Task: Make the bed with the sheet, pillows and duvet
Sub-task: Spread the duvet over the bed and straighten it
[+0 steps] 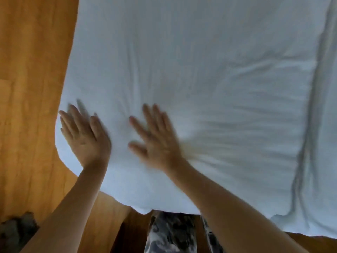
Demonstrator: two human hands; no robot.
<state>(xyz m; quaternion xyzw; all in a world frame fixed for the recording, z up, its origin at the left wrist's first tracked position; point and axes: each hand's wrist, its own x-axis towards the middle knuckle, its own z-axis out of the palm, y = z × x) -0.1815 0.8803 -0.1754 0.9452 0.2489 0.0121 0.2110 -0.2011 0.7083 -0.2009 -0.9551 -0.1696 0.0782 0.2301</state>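
Seen from above, looking down over the near corner of a bed (182,201) covered in white bedding. Spread across nearly the whole view: a white duvet (191,70), its near-left corner rounded and hanging over the edge of the bed above a wooden floor (31,88). Flat on that corner, the left hand (85,134), fingers straight and slightly fanned, palm down, close to the left edge of the fabric. Just to its right and apart from it, the right hand (155,141), also flat with fingers spread, blurred by motion, heel of the palm pressed into the cloth. Fanning out from under the right palm toward the right: a set of shallow creases (237,128). Farther right, a long fold (306,125) running from the top edge down to the near hem, darker in its trough. Holding nothing in either hand; only pressing on the surface. Both forearms bare, reaching in from the bottom of the view. Between them, below the hem, a patch of dark patterned clothing (173,234) on the person's legs. At the lower left, on the floor, a blurred dark grey fuzzy thing (18,229), too unclear to name. No telling whether a sheet or pillows lie beneath the white cover.
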